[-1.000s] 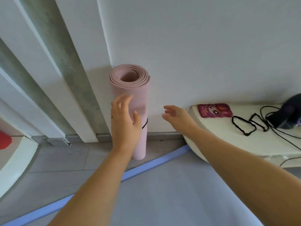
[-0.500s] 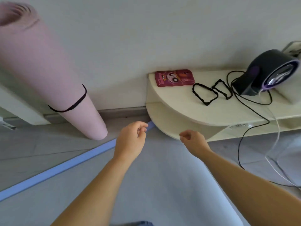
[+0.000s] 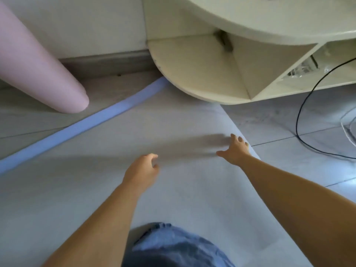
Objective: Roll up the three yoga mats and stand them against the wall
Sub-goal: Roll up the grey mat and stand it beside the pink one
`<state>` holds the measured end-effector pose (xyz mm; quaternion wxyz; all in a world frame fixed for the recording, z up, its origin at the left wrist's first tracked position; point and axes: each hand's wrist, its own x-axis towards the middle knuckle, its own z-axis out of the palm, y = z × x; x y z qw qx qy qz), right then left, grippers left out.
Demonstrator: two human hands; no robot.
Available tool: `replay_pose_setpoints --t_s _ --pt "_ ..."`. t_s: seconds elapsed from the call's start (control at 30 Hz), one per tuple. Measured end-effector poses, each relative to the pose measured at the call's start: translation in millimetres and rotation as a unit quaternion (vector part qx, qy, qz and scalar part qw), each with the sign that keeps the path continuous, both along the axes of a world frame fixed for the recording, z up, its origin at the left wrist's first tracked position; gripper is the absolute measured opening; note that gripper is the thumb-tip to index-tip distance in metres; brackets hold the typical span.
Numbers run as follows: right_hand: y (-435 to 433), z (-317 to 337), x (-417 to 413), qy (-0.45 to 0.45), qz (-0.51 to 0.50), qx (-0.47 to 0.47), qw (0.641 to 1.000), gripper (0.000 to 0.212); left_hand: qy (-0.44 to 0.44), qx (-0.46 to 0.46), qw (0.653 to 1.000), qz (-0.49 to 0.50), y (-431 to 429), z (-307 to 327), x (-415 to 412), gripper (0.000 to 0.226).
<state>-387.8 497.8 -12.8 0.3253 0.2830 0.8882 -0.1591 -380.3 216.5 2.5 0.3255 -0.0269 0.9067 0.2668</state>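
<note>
The top of the pink rolled mat (image 3: 38, 70) is cut off. Over the grey mat (image 3: 173, 122), our left hand (image 3: 141, 170) is loosely curled and empty. Our right hand (image 3: 234, 149) is spread, contact unclear.

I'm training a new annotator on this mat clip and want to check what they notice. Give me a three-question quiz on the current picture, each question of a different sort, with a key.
1. True or false: the grey mat is already rolled up.
2. Multiple choice: the fingers of the left hand are A) loosely curled, holding nothing; B) gripping the grey mat; C) pressed flat on it.
3. Short answer: which hand is at the grey mat's right edge?

Key
1. False: it lies spread flat on the floor.
2. A.
3. The right hand, fingers spread.
</note>
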Motion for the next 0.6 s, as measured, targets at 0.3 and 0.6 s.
replay_pose_setpoints --t_s 0.3,0.6 --pt "25 -31 -11 0.012 -0.028 0.031 0.999 0.128 -0.097 -0.039 0.993 -0.046 6 -34 -4 0.06" --pt "47 -4 -43 -0.094 0.019 -0.032 0.995 0.101 -0.167 -0.056 0.983 -0.062 8 -24 -19 0.064"
